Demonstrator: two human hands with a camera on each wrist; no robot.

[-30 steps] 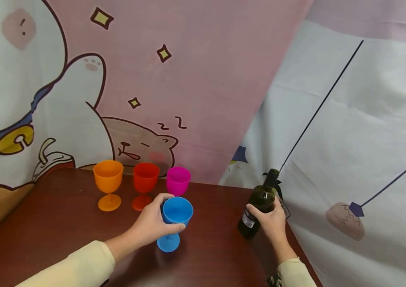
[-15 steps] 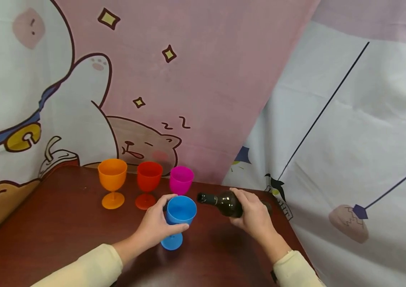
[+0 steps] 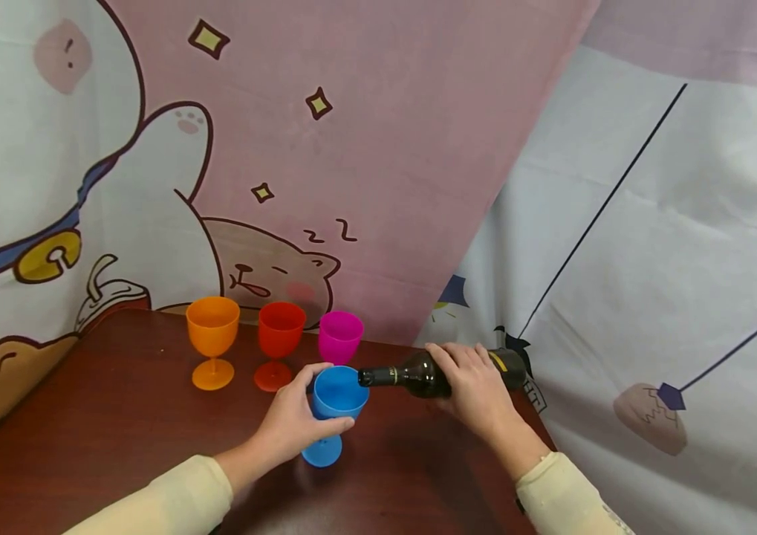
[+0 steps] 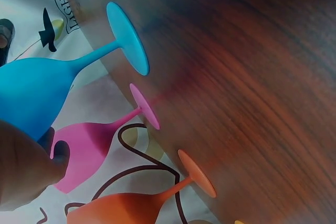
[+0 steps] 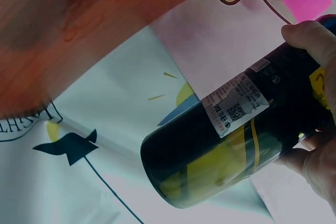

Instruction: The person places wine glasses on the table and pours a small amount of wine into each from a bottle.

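My left hand [image 3: 294, 416] grips a blue goblet [image 3: 340, 394] round its bowl, thumb on the near side. In the left wrist view the goblet's foot [image 4: 127, 39] shows over the table. My right hand [image 3: 475, 390] holds a dark green wine bottle [image 3: 421, 374] by its body, tipped to about level. The bottle's mouth overlaps the right side of the goblet's rim in the head view. A paper label [image 5: 236, 103] shows on the bottle in the right wrist view. The inside of the bowl is partly hidden by the bottle neck.
Behind the blue goblet stand an orange goblet [image 3: 213, 331], a red goblet [image 3: 281, 331] and a magenta goblet [image 3: 341, 336] in a row on the brown table [image 3: 117, 446]. A printed cloth [image 3: 418, 148] hangs behind the table and along its right side.
My right hand has lifted the bottle from upright, tilted it leftward to nearly level and brought its mouth to the blue goblet's rim. The left hand keeps hold of the goblet.
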